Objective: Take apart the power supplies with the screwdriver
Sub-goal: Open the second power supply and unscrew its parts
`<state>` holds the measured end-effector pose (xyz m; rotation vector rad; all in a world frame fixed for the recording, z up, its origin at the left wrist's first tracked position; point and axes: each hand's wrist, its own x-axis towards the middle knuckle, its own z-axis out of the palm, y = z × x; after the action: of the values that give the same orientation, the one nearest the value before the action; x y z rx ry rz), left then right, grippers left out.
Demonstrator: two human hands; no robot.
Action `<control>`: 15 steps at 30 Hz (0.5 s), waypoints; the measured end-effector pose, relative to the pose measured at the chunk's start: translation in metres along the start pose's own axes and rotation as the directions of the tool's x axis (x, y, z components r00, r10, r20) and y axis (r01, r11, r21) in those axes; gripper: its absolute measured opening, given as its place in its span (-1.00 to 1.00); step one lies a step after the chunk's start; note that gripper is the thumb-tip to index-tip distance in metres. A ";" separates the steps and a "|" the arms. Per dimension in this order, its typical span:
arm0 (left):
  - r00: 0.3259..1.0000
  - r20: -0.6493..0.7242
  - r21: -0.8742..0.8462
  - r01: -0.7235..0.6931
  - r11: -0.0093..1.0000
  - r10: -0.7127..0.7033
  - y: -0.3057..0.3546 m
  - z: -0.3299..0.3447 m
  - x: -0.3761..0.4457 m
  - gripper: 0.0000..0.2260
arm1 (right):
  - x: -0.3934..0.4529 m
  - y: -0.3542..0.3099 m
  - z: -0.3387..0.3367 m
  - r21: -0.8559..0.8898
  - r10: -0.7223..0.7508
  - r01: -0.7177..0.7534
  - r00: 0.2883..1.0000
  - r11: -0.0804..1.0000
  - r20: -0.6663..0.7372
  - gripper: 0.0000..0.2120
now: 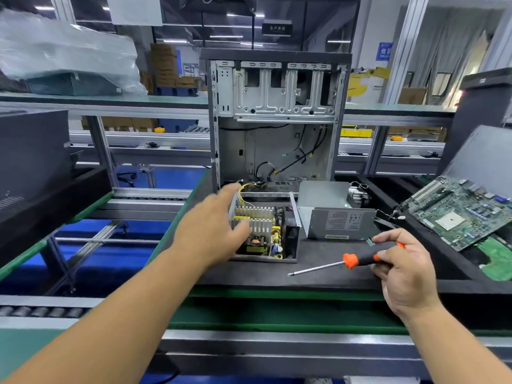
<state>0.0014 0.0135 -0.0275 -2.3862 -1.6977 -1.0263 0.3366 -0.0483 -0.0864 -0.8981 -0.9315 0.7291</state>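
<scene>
Head view, left to right: a dark case [33,162] sits at the far left edge. Your left hand [213,228] reaches forward with fingers straight and spread wide, holding nothing — it lies over the left side of the opened power supply [266,234], whose heatsinks, coils and yellow wires are exposed. That unit rests on the dark mat of the desk [249,275], just in front of the upright empty computer chassis [277,117]. Right of it, a grey metal cover [338,223] stands tilted, label facing you. Your right hand [401,270] grips the black-and-orange handle of the screwdriver [346,263] — its shaft points left, tip low over the mat near the power supply's near right corner. At the far right lies a green motherboard [460,214].
</scene>
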 end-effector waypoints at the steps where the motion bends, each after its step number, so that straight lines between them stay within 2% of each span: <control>1: 0.997 -0.049 -0.005 -0.052 0.999 0.052 0.003 -0.009 0.006 -0.38 | 0.000 0.000 0.000 -0.011 0.002 -0.002 1.000 1.000 0.001 -0.80; 3: 0.988 -0.005 -0.020 -0.155 0.988 0.155 0.013 -0.020 0.026 -0.38 | 0.000 0.000 0.001 -0.032 0.004 -0.004 1.000 0.999 0.006 -0.81; 5: 0.964 0.180 -0.005 -0.197 0.980 0.194 0.027 -0.020 0.055 -0.51 | 0.001 0.000 0.004 -0.045 0.009 -0.008 1.000 0.999 0.015 -0.82; 7: 0.932 0.331 0.028 -0.166 0.986 0.148 0.038 -0.009 0.085 -0.65 | 0.004 0.000 0.004 -0.052 0.025 -0.026 1.000 0.998 -0.017 -0.75; 10: 0.897 0.434 0.134 -0.152 0.979 0.080 0.047 0.011 0.116 -0.80 | 0.013 -0.005 -0.001 -0.086 0.042 -0.048 0.997 0.995 -0.066 -0.73; 13: 0.830 0.556 0.198 -0.196 0.960 0.055 0.050 0.033 0.135 -0.80 | 0.023 -0.011 -0.015 -0.183 0.053 -0.064 0.997 0.981 -0.062 -0.59; 15: 0.770 0.635 0.186 -0.232 0.955 0.063 0.051 0.046 0.144 -0.81 | 0.025 -0.011 -0.026 -0.294 0.053 -0.064 0.998 0.954 -0.044 -0.59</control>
<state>0.0937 0.1304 0.0300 -2.7895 -1.6020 0.0537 0.3717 -0.0402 -0.0760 -1.2027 -1.0018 0.6309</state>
